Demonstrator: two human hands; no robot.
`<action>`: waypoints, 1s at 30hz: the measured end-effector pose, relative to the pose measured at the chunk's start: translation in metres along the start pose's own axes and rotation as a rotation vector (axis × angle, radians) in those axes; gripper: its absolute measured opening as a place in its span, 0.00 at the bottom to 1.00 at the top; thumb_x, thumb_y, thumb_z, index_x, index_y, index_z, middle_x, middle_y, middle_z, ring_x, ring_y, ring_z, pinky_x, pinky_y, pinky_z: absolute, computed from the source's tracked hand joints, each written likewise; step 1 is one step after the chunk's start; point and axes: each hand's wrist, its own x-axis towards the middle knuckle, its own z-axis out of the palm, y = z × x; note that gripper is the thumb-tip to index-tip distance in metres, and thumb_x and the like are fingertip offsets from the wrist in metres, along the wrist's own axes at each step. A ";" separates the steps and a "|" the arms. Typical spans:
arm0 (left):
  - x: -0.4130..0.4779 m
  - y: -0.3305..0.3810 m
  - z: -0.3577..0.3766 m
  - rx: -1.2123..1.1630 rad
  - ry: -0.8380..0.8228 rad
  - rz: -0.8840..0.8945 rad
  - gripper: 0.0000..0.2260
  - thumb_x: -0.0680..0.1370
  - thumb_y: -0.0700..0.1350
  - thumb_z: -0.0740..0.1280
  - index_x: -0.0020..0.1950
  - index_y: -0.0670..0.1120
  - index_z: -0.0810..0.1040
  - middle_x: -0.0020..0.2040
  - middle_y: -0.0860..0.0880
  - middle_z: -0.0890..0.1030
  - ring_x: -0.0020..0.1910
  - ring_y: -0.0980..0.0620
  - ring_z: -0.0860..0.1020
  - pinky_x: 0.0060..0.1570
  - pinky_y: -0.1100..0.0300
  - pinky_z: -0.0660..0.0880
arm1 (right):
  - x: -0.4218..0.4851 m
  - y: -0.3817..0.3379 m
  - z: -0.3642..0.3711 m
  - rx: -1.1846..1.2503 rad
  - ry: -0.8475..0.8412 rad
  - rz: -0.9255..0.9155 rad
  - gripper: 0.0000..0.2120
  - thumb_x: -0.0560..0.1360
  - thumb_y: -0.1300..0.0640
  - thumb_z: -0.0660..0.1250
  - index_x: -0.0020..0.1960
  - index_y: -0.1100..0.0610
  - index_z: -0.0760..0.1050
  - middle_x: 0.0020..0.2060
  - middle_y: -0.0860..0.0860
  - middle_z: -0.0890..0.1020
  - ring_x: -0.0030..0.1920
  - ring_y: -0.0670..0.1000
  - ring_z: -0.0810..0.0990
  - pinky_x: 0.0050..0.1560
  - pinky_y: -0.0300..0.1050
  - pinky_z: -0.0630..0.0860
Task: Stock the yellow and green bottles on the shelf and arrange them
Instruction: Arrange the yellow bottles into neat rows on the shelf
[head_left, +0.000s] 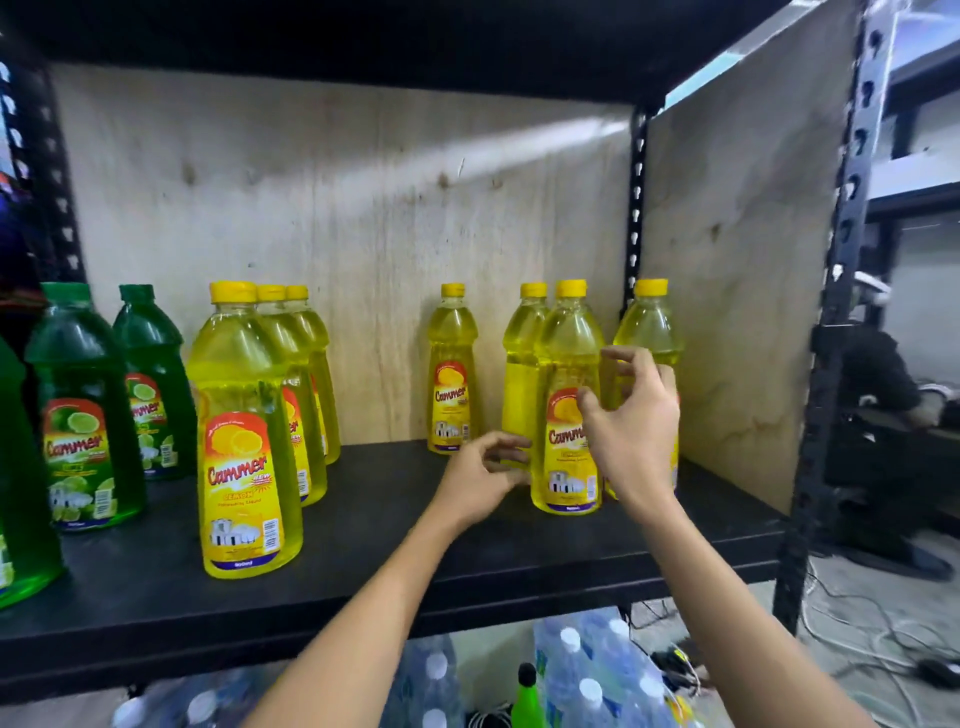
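Hidden and cut-off parts at the shelf

The nearest green bottle (21, 493) is cut by the left edge, its cap out of view. The right hand (631, 431) covers most of the rightmost yellow bottle (649, 332), label included, and part of the front yellow bottle (566, 415) label. Two yellow bottles (306, 374) stand largely hidden behind the front left one (241, 441). The left hand (480, 475) is blurred; whether its fingertips touch a bottle is unclear. Label small print is unreadable.
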 end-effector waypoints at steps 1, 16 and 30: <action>-0.005 0.003 0.004 -0.005 -0.024 -0.024 0.20 0.69 0.38 0.79 0.56 0.54 0.79 0.51 0.50 0.82 0.47 0.54 0.82 0.51 0.57 0.79 | 0.004 0.002 -0.003 0.001 -0.044 0.043 0.23 0.70 0.59 0.76 0.63 0.50 0.74 0.54 0.49 0.75 0.56 0.51 0.76 0.58 0.48 0.76; -0.018 0.022 0.046 0.359 0.139 -0.049 0.35 0.64 0.59 0.80 0.66 0.52 0.71 0.60 0.51 0.81 0.61 0.49 0.79 0.62 0.46 0.76 | 0.032 -0.001 0.007 -0.048 -0.303 0.222 0.47 0.66 0.51 0.81 0.78 0.50 0.60 0.66 0.57 0.77 0.66 0.57 0.75 0.61 0.54 0.78; -0.027 -0.004 -0.039 0.456 0.284 -0.012 0.29 0.67 0.54 0.80 0.65 0.52 0.74 0.55 0.53 0.85 0.57 0.51 0.82 0.60 0.50 0.77 | 0.008 -0.039 0.077 0.034 -0.373 0.136 0.45 0.66 0.53 0.81 0.76 0.51 0.62 0.61 0.56 0.79 0.58 0.55 0.78 0.58 0.50 0.77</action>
